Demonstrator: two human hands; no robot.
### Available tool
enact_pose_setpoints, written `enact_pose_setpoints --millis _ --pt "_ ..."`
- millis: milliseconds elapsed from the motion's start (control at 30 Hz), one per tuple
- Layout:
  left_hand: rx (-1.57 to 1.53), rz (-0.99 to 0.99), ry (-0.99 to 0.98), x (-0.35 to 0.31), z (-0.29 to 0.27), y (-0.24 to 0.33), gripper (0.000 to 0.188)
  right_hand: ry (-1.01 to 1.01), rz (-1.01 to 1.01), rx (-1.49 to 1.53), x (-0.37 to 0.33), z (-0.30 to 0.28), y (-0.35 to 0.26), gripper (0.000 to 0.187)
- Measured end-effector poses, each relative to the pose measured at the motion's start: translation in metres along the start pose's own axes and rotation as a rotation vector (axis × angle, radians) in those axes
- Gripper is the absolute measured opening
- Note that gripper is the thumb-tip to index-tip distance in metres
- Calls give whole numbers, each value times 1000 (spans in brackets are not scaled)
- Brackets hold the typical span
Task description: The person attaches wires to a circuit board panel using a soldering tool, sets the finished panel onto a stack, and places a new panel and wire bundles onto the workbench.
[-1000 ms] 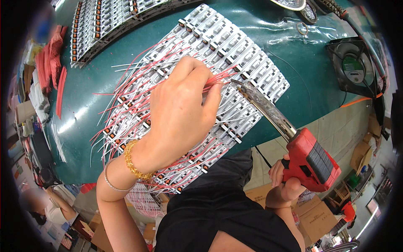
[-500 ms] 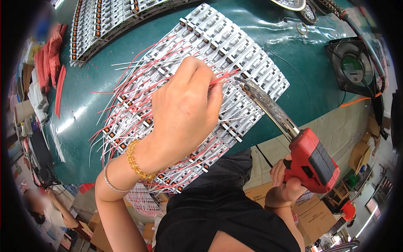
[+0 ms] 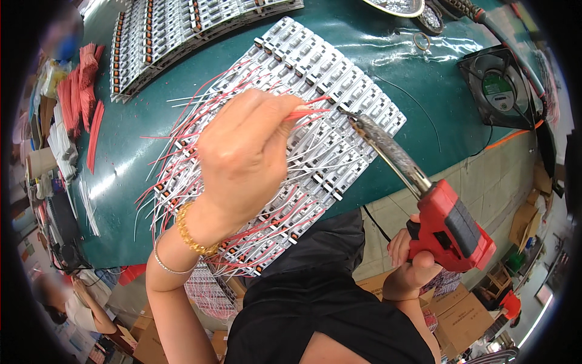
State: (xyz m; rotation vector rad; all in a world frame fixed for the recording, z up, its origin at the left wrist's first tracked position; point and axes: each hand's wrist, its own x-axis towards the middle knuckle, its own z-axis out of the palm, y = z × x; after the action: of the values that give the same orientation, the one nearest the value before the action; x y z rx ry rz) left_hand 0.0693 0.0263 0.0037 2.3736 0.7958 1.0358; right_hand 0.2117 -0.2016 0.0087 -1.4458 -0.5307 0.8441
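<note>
My left hand pinches several thin red wires above a slanted panel of white parts set in rows. Their free ends point right, close to the tip of a soldering gun. My right hand is wrapped round the handle of this red and black soldering gun. Its tip hovers over or touches the panel near the wire ends; which of the two I cannot tell. Loose red and white wires stick out from the panel's left side and lie across its lower half. My left hand hides part of the middle rows.
Another panel stack stands at the back left of the green table. Bundles of red wires and white wires lie at the left. A black fan stands at the right, behind it a thick cable. Metal dishes sit at the back.
My left hand has shifted left, its pinched wires drawn slightly away from the soldering gun's tip. The gun stays close to the same spot on the panel. The whole view has shifted a little.
</note>
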Motion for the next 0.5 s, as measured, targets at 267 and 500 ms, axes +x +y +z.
enact_pose_setpoints --millis 267,500 --pt "-46 -379 -272 1 9 20 9 -20 5 -85 -4 -5 -8 83" --pt "-33 -380 -292 -3 12 20 11 -121 42 -46 -2 -11 -4 78"
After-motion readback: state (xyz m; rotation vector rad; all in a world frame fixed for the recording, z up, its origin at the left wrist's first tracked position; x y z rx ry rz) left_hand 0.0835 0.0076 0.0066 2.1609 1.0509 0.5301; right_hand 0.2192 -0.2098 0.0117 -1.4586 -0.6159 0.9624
